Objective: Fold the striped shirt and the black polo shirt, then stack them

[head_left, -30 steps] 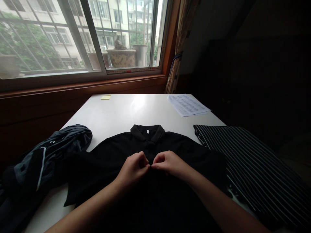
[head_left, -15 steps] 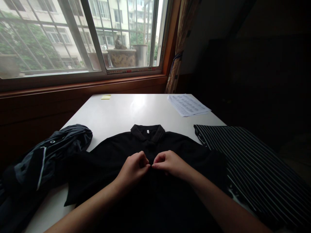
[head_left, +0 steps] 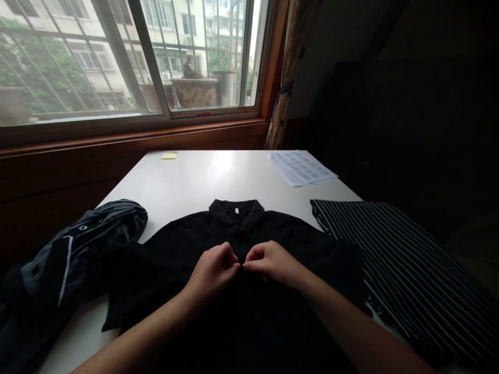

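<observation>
A black polo shirt (head_left: 187, 234) lies front up, its collar (head_left: 253, 213) toward the far side and a small white label inside the neck. My left hand (head_left: 216, 267) is closed in a pinch on the shirt's front placket, just below the collar. Facing it, my right hand (head_left: 271, 262) pinches the placket too, thumb and forefinger together. The fingertips of both hands nearly meet. Whether a button sits between them is too dark and small to tell.
To the left lies a crumpled dark grey garment (head_left: 113, 223) with a white stripe. On the right is a black garment with thin white stripes (head_left: 390, 249). Printed papers (head_left: 300, 169) and a yellow sticky note (head_left: 169, 155) rest on the white table (head_left: 187, 179), below a window.
Almost nothing differs. Both hands keep their pinch at the placket, and the whole view has shifted very slightly.
</observation>
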`<state>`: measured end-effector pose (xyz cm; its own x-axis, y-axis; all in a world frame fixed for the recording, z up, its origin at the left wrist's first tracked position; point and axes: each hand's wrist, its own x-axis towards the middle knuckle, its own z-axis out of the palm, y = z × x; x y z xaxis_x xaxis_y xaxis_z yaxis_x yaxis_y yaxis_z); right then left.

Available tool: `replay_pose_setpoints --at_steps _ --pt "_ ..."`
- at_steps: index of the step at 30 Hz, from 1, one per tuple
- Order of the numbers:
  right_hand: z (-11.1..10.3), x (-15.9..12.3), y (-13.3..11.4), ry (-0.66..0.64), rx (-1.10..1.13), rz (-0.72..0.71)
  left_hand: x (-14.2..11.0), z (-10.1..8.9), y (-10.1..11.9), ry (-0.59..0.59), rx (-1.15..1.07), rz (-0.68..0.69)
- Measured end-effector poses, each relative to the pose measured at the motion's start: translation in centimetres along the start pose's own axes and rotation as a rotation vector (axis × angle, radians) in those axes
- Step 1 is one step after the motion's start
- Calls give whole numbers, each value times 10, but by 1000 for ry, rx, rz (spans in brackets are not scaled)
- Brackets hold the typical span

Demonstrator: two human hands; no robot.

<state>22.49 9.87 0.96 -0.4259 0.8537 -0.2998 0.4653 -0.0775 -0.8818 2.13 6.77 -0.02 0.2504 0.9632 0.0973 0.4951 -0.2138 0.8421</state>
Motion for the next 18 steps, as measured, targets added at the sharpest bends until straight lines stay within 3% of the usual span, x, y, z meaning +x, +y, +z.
replay_pose_setpoints --at_steps 18 --pt "1 0 0 17 -4 -11 0 0 0 -5 15 -14"
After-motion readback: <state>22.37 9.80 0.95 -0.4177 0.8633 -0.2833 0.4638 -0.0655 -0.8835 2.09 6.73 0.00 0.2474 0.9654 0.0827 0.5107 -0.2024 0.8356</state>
